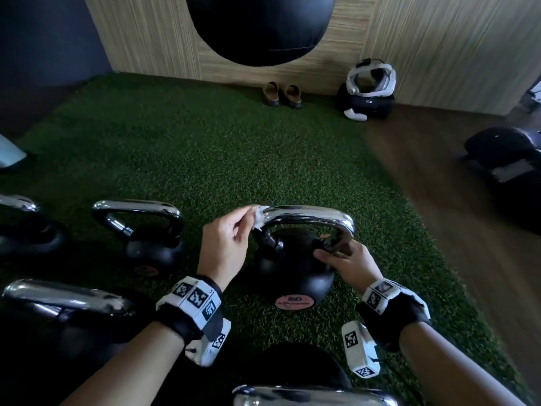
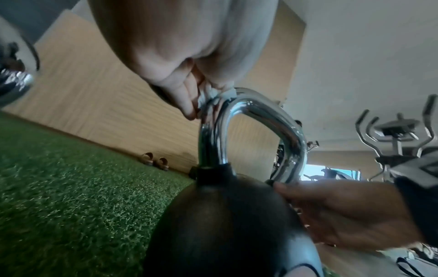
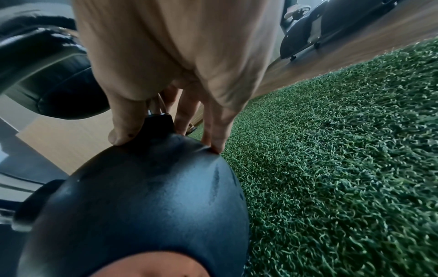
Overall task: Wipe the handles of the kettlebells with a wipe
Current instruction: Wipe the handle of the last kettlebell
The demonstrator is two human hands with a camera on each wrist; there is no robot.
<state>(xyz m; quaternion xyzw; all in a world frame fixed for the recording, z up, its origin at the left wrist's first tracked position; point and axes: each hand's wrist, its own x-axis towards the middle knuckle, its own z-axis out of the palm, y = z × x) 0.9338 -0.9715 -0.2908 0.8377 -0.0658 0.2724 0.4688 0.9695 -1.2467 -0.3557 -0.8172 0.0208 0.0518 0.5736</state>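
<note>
A black kettlebell (image 1: 292, 273) with a chrome handle (image 1: 310, 215) stands on the green turf in front of me. My left hand (image 1: 225, 244) pinches a small white wipe (image 1: 259, 216) against the handle's upper left bend. The left wrist view shows the wipe (image 2: 213, 97) bunched between thumb and fingers on the handle (image 2: 291, 135). My right hand (image 1: 345, 262) grips the right foot of the handle. In the right wrist view its thumb and fingers (image 3: 123, 127) straddle that post and press on the bell's body (image 3: 142, 196).
Other chrome-handled kettlebells stand to the left (image 1: 137, 227), at the left edge (image 1: 29, 224), near left (image 1: 58, 312) and just below me (image 1: 313, 397). A black punching bag (image 1: 260, 27) hangs ahead. Shoes (image 1: 282, 93) and a headset on a bag (image 1: 369, 92) lie by the wall. An exercise machine (image 1: 503, 150) stands on the wood floor to the right.
</note>
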